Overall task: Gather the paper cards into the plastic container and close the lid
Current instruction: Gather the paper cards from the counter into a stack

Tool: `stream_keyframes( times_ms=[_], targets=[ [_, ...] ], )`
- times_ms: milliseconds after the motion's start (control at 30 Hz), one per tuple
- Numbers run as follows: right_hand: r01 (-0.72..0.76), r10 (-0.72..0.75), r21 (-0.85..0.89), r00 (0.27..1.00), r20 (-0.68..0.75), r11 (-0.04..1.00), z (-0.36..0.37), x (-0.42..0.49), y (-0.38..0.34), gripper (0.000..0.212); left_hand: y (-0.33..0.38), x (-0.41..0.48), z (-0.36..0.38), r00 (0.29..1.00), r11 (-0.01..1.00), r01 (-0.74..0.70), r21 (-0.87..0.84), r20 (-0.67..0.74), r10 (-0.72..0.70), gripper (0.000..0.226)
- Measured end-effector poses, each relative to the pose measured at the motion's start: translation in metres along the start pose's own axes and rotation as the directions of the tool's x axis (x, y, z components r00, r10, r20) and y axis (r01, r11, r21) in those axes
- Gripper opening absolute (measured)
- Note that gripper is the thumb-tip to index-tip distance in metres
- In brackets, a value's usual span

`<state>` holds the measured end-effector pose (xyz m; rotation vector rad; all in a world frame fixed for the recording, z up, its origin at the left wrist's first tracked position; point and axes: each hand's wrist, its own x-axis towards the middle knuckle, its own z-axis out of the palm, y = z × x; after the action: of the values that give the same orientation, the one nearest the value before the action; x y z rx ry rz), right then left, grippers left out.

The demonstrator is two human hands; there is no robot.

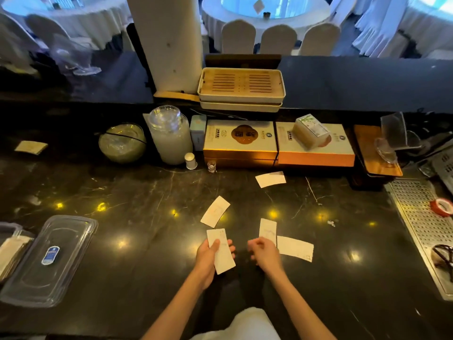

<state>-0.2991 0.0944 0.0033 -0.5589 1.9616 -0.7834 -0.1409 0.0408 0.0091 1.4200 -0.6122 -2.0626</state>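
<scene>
My left hand (208, 258) holds a white paper card (221, 252) upright over the dark marble counter. My right hand (263, 252) hovers beside it with fingers curled and nothing in them. Loose white cards lie flat nearby: one (268, 231) just beyond my right hand, one (295, 248) to its right, one (215, 211) further out, one (270, 179) near the boxes. The clear plastic lid (49, 261) with a blue sticker rests at the left. The plastic container (11, 251), holding some cards, sits at the far left edge, partly cut off.
Along the back stand a glass bowl (122, 143), a tall glass jar (170, 136), small cups (190, 161), two orange gift boxes (241, 143) and stacked trays (241, 87). A perforated metal drain tray (421, 217) with a red tape roll (442, 206) lies at the right.
</scene>
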Motion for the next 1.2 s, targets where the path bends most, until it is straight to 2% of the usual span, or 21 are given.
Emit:
stream_keyframes(
  times_ms=[67,167,233,300,467,567,667,733,833,933,1000,1067,1133,1200],
  targets=[
    [-0.012,-0.035,-0.236,0.980,-0.194,0.972,-0.026,0.022,0.002,0.024,0.001,-0.001,0.007,1.000,1.000,0.004,0.003,-0.020,-0.004,0.033],
    [-0.134,-0.006,-0.472,0.959,-0.283,0.871,-0.047,0.049,0.000,0.046,0.006,-0.001,0.016,1.000,1.000,-0.005,0.030,-0.030,0.006,0.037],
    [-0.196,0.055,-0.523,0.960,-0.273,0.829,-0.050,0.061,-0.002,0.061,0.008,0.002,0.021,0.999,1.000,-0.010,0.028,-0.041,0.011,0.039],
    [-0.230,0.100,-0.510,0.958,-0.269,0.829,-0.045,0.066,-0.004,0.066,0.010,0.003,0.024,0.998,0.999,-0.007,0.036,-0.057,0.009,0.039],
    [-0.163,0.045,-0.535,0.973,-0.228,0.829,-0.019,0.067,-0.011,0.050,0.021,0.007,0.023,0.997,0.998,-0.007,0.060,-0.077,0.012,0.038],
    [-0.056,-0.008,-0.433,0.989,-0.146,0.900,-0.002,0.065,-0.017,0.031,0.021,0.010,0.017,0.994,0.991,-0.012,0.136,-0.110,0.028,0.036],
    [-0.007,0.000,-0.130,0.999,-0.049,0.992,0.018,0.058,-0.029,0.023,0.020,0.017,0.010,0.989,0.965,-0.056,0.257,-0.118,0.088,0.038],
    [-0.024,0.024,0.042,1.000,0.018,0.999,0.032,0.050,-0.034,0.024,0.022,0.020,0.011,0.995,0.958,-0.063,0.280,-0.061,0.084,0.039],
    [-0.027,0.014,0.157,0.996,0.083,0.987,0.047,0.035,-0.029,0.023,0.020,0.027,0.019,0.998,0.951,-0.067,0.301,0.003,0.069,0.039],
    [-0.021,0.009,0.182,0.998,0.065,0.983,0.037,0.032,-0.026,0.012,0.014,0.039,0.026,0.997,0.922,-0.082,0.378,0.019,0.081,0.041],
    [0.035,-0.035,0.120,0.999,-0.006,0.992,0.009,0.039,-0.025,0.005,0.012,0.043,0.028,0.997,0.933,-0.078,0.352,0.041,0.068,0.038],
    [0.073,-0.076,-0.024,0.984,-0.161,0.997,-0.033,0.047,-0.018,0.008,0.012,0.044,0.029,0.998,0.954,-0.057,0.295,0.056,0.043,0.035],
    [0.013,-0.076,-0.214,0.954,-0.289,0.977,-0.075,0.055,-0.002,0.018,0.012,0.044,0.029,0.998,0.970,-0.026,0.243,0.068,0.010,0.035],
    [-0.120,-0.005,-0.385,0.952,-0.307,0.915,-0.108,0.058,0.021,0.034,0.012,0.044,0.029,0.997,0.972,0.003,0.233,0.077,-0.021,0.034]
  ],
)
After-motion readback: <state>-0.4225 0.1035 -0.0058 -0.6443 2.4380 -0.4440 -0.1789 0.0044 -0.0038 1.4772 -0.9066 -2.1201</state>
